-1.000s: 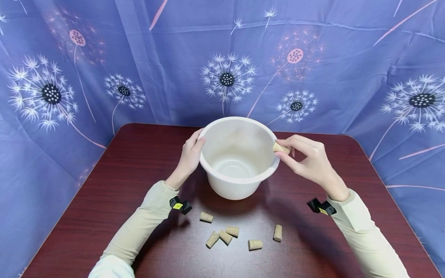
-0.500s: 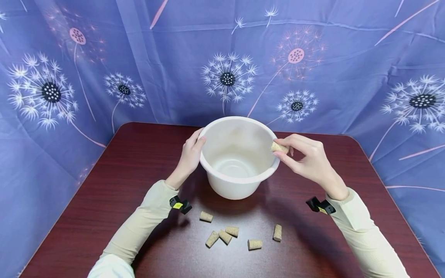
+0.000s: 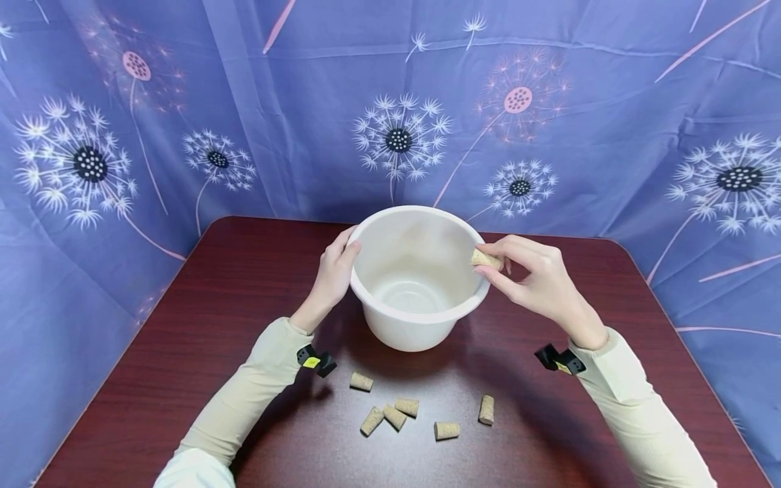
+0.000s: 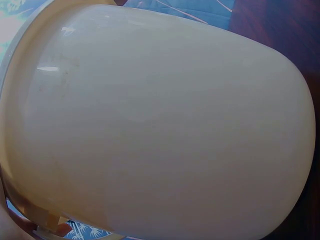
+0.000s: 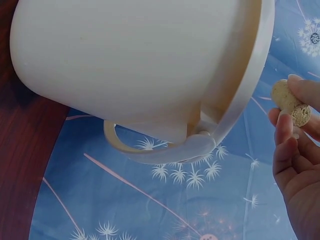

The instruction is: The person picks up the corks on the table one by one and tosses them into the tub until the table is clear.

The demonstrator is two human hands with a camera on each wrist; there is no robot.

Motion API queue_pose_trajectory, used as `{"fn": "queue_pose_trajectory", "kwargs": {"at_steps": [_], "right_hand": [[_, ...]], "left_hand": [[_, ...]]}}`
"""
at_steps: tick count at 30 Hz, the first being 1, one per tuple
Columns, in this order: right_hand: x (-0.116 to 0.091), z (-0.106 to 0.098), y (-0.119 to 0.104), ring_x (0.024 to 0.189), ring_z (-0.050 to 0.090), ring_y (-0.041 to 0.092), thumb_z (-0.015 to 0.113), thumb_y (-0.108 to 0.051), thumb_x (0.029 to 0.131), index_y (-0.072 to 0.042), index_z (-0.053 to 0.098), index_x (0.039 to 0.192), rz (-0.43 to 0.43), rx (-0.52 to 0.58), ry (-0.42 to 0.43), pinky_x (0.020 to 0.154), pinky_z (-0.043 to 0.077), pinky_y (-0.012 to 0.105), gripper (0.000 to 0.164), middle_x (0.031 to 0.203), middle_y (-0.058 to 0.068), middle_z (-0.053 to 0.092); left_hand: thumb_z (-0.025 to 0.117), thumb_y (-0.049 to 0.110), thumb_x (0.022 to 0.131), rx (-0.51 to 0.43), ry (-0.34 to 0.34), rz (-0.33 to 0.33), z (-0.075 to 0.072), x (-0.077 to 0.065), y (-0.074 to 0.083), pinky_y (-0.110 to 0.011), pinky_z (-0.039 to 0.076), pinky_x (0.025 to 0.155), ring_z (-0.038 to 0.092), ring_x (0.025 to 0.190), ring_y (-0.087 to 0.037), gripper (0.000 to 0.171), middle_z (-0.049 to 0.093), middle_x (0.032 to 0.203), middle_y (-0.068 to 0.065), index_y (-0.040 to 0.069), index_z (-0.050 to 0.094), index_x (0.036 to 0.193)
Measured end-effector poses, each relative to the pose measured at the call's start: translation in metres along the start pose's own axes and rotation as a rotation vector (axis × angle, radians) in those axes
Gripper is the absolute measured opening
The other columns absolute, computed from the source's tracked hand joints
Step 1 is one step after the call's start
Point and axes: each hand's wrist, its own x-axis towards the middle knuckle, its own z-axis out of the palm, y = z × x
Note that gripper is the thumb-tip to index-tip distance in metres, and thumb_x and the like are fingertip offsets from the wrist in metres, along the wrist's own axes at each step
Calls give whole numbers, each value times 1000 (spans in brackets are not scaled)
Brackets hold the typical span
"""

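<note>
A white plastic bucket [image 3: 411, 332] stands on the table, its mouth tipped toward the head camera's view so the inner wall and round bottom show. My left hand [image 3: 332, 271] grips its rim at the left, thumb over the edge. At the opposite side, my right hand [image 3: 531, 278] pinches a tan cork [image 3: 485, 259] between thumb and fingers, right at the bucket's right rim. In the right wrist view the same cork [image 5: 284, 96] shows its crumbly end face, held beyond the rim. Bucket wall [image 4: 165, 120] fills most of the left wrist view.
Several loose corks lie in front of the bucket, among them one cork [image 3: 361, 381] at the left, one cork [image 3: 447, 430] near the front and one cork [image 3: 486, 410] at the right. Behind the dark red table [image 3: 244, 285] hangs a blue dandelion-print cloth [image 3: 317, 102].
My right hand has shifted slightly left with the cork, bringing it a little further over the bucket's rim. My left hand and the loose corks have stayed in place.
</note>
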Motion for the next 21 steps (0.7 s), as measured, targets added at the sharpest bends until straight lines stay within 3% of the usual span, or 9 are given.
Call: {"fn": "queue_pose_trajectory", "kwargs": {"at_steps": [5,11,21], "right_hand": [[2,0,0,65,48,4,72,-23,86,-2,74,97,-7,-3,-5,59,39,15,24,71,-1,61],[4,0,0,63,49,7,69,-29,88,-2,74,97,-15,2,-8,59,39,14,28,70,-2,61],[5,3,3,61,50,4,68,-30,89,-2,75,97,-46,15,-14,57,38,12,30,74,1,68]], "left_hand": [[43,21,98,5,-2,2,0,1,0,-44,49,95,60,113,-30,44,58,135,-14,11,51,140],[43,21,99,4,-2,6,0,1,1,-44,49,96,59,114,-30,44,58,135,-14,10,51,140],[42,20,98,13,6,0,1,0,0,-44,48,98,59,114,-30,44,59,134,-15,9,51,139]]}}
